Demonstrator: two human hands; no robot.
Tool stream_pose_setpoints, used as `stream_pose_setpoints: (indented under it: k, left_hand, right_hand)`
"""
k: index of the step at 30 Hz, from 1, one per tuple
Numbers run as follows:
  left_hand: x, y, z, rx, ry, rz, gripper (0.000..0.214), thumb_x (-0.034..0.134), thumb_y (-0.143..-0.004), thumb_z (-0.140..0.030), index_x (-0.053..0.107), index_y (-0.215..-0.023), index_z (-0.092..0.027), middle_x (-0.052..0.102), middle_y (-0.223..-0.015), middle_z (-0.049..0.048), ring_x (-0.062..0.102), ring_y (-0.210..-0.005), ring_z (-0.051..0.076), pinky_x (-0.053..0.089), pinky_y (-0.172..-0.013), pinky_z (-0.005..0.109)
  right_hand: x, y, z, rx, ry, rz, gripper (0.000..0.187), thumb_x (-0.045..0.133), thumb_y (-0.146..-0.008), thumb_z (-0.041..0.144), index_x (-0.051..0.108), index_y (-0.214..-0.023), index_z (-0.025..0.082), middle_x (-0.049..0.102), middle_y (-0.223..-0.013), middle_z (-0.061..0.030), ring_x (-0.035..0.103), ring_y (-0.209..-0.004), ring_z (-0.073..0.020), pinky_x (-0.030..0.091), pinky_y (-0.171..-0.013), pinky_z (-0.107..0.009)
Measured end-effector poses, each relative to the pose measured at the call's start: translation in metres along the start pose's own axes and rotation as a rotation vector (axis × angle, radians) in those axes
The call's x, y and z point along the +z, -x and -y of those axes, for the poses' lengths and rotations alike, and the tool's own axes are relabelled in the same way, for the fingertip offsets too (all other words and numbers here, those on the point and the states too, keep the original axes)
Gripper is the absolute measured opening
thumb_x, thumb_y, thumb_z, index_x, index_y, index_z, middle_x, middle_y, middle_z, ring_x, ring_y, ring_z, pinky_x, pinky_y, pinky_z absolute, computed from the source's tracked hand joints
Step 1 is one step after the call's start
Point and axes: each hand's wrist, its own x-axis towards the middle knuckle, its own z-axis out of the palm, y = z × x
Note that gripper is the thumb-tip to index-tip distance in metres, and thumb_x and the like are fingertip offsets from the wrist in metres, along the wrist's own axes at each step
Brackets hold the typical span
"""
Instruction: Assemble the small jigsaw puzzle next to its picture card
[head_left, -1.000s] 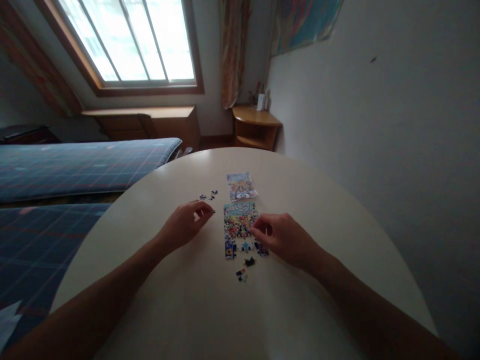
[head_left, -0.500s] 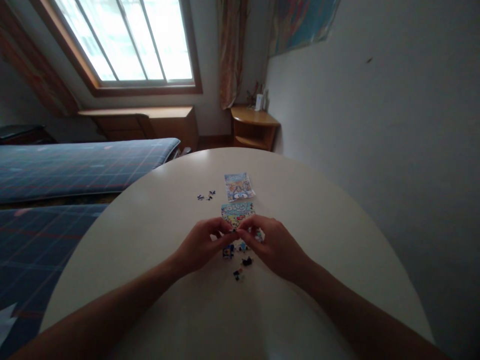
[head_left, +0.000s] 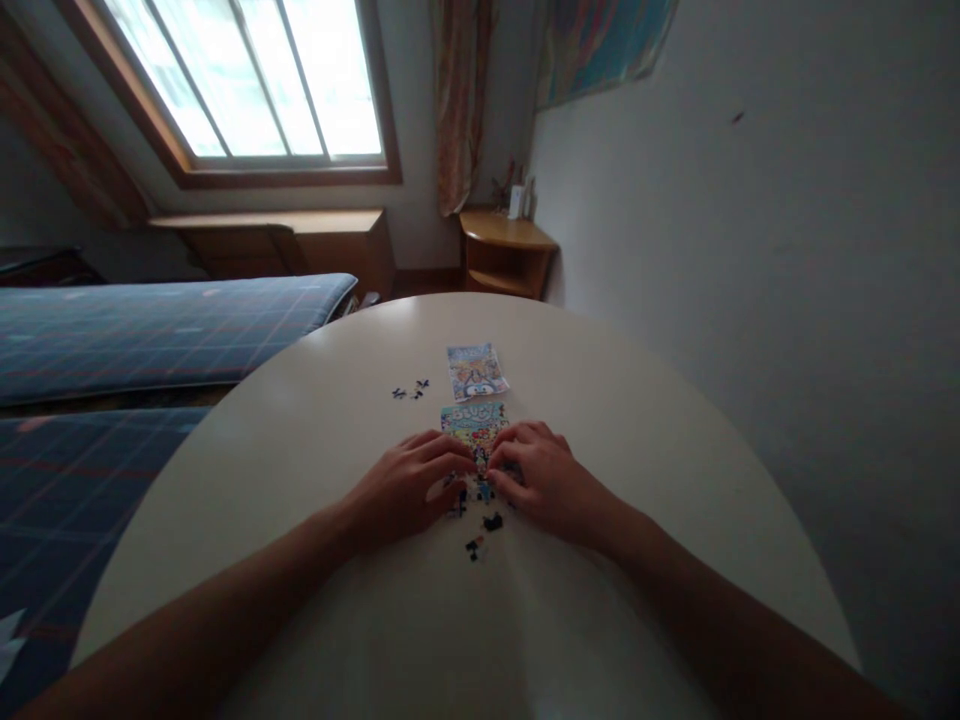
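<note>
Over the puzzle picture card (head_left: 475, 415), my left hand (head_left: 416, 480) is spread with its fingers apart, close to a cluster of jigsaw puzzle pieces (head_left: 459, 506). My right hand (head_left: 544, 478) is on the card's right side, thumb and forefinger drawn together; whatever is between them is too small to make out. A light-blue puzzle piece (head_left: 485, 492) lies between the hands. Nearer to me are a dark puzzle piece (head_left: 493, 522) and a dark-and-pale puzzle piece (head_left: 475, 548). My fingers partly hide the pieces and the card's lower part.
Behind the card lies a printed puzzle packet (head_left: 477, 372). Several loose dark pieces (head_left: 411, 390) are to its left. All rest on a round white table (head_left: 645, 480). Beds with plaid mattresses (head_left: 150, 325) stand at the left, a wall (head_left: 787, 300) at the right.
My hands were pinching a small dark piece together above the card. They have moved apart and lower, and the left fingers have spread. More of the card shows between them.
</note>
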Motion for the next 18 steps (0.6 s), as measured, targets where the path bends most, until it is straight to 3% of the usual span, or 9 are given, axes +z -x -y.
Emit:
stream_pose_setpoints:
  k: [18]
  left_hand:
    - [0.0024,0.0011,0.0033,0.023,-0.055,0.059,0.025,0.057,-0.095,-0.022,0.062,-0.118,-0.029,0.068,-0.113,0.0014,0.059,-0.104,0.019,0.046,-0.095,0.038]
  right_hand:
    - [0.0018,-0.0012,-0.0007,0.011,0.003,-0.031,0.005,0.069,-0.086,0.025,0.069,-0.091,0.024,0.067,-0.107,-0.0041,0.058,-0.106,-0.0238,0.039,-0.091,-0.041]
